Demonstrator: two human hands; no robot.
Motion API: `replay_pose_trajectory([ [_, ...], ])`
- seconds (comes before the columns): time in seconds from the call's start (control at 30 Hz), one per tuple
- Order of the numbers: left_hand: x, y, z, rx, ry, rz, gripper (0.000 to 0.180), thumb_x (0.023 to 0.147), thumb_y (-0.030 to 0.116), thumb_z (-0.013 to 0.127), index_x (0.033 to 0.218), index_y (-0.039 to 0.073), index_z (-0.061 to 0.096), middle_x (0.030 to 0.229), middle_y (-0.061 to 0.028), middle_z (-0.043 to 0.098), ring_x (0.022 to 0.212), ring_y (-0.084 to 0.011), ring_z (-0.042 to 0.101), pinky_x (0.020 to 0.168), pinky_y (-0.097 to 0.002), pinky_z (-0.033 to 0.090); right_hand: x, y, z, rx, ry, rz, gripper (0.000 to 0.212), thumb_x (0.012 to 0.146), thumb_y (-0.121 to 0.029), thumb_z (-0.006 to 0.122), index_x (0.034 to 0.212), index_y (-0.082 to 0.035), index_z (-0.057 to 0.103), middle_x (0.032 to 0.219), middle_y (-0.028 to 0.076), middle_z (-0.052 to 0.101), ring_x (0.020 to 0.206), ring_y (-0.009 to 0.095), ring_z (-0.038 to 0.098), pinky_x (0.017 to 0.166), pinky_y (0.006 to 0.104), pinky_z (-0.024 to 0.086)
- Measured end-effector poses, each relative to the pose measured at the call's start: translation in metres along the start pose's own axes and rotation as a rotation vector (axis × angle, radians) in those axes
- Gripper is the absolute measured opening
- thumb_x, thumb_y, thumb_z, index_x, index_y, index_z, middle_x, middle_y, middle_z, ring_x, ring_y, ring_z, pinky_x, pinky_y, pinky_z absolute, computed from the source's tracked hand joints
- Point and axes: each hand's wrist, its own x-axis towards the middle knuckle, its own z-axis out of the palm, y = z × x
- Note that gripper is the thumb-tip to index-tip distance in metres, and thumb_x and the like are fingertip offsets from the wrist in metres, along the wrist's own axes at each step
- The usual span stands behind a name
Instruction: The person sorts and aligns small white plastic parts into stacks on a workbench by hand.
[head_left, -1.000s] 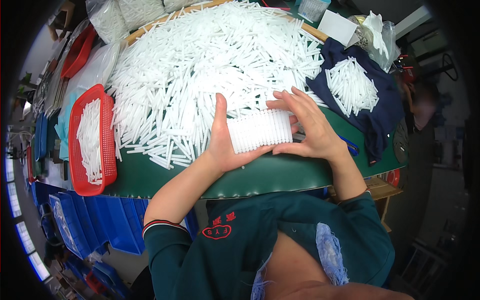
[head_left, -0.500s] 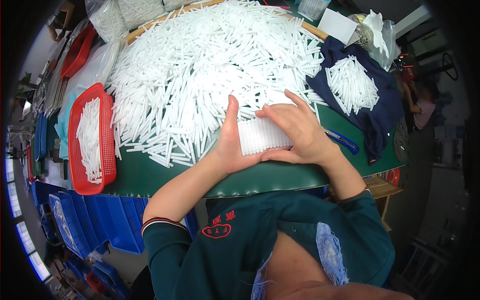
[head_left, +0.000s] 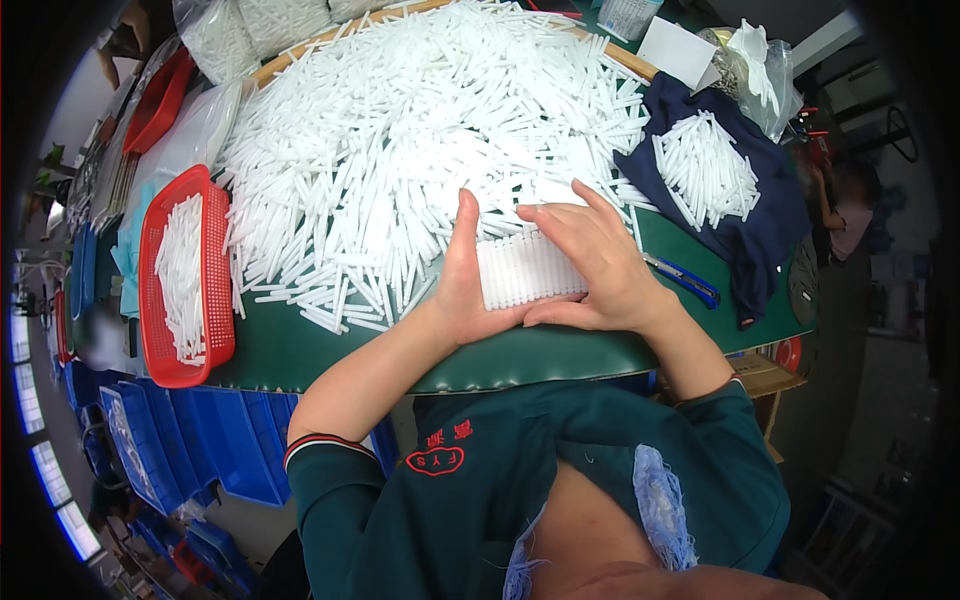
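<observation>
Between my palms lies a flat, side-by-side row of white plastic sticks (head_left: 522,272), lined up close together. My left hand (head_left: 464,290) supports the row from its left side and from below, thumb pointing up. My right hand (head_left: 608,270) closes around the right end, its fingers bent over the top edge and its thumb along the lower edge. Just beyond my hands spreads a large heap of loose white sticks (head_left: 400,130), which look the same kind.
A red plastic basket (head_left: 219,290) with white sticks stands at the left. On the right, a dark blue cloth (head_left: 770,245) bears a smaller pile of sticks (head_left: 705,170). A blue utility knife (head_left: 685,280) lies near my right hand on the green tabletop (head_left: 540,355).
The fingers of my right hand have shifted slightly along the top edge of the stick row. My left hand and the row stay almost in place.
</observation>
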Motion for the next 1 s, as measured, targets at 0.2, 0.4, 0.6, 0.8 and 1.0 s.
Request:
replay_pose_trajectory([
  [0.2,0.003,0.003,0.016,-0.039,-0.110,-0.010,0.116,0.070,0.090,0.028,0.145,0.001,0.021,0.144,-0.0246,0.030,0.135,-0.0417,0.029,0.111,-0.0533,0.022,0.000,0.013,-0.015,-0.015,0.116,0.046,0.096,0.063,-0.047,0.079,0.138,-0.004,0.037,0.129,0.012,0.055,0.118,0.030,0.052,0.106,0.0514,0.031],
  [0.4,-0.003,0.006,0.028,0.177,0.097,0.061,0.119,0.070,0.090,0.028,0.147,0.000,0.016,0.147,-0.0276,0.025,0.136,-0.0432,0.026,0.112,-0.0538,0.020,-0.002,0.017,-0.018,-0.021,0.043,0.058,0.102,0.062,-0.042,0.082,0.142,-0.005,0.029,0.128,0.012,0.056,0.121,0.032,0.049,0.106,0.0522,0.031],
  [0.6,-0.004,0.006,0.028,0.194,0.092,0.079,0.117,0.072,0.089,0.027,0.147,0.000,0.015,0.146,-0.0280,0.026,0.135,-0.0435,0.028,0.111,-0.0540,0.021,-0.002,0.019,-0.017,0.013,0.040,0.033,0.102,0.063,-0.040,0.081,0.143,-0.005,0.028,0.125,0.010,0.058,0.120,0.031,0.051,0.106,0.0524,0.031],
  [0.8,-0.002,0.006,0.025,0.202,0.088,0.072,0.123,0.067,0.091,0.031,0.148,0.001,0.012,0.150,-0.0282,0.016,0.139,-0.0435,0.019,0.113,-0.0539,0.016,-0.001,0.018,-0.019,0.014,0.040,0.020,0.103,0.062,-0.041,0.081,0.143,-0.005,0.028,0.125,0.011,0.058,0.119,0.031,0.052,0.105,0.0523,0.032],
  [1.0,-0.002,0.006,0.024,0.142,0.086,0.052,0.121,0.068,0.091,0.029,0.147,0.000,0.014,0.149,-0.0292,0.018,0.139,-0.0436,0.020,0.113,-0.0543,0.016,-0.001,0.020,-0.021,-0.027,0.014,0.055,0.104,0.061,-0.045,0.081,0.141,-0.003,0.031,0.130,0.016,0.052,0.119,0.032,0.051,0.104,0.0534,0.032],
])
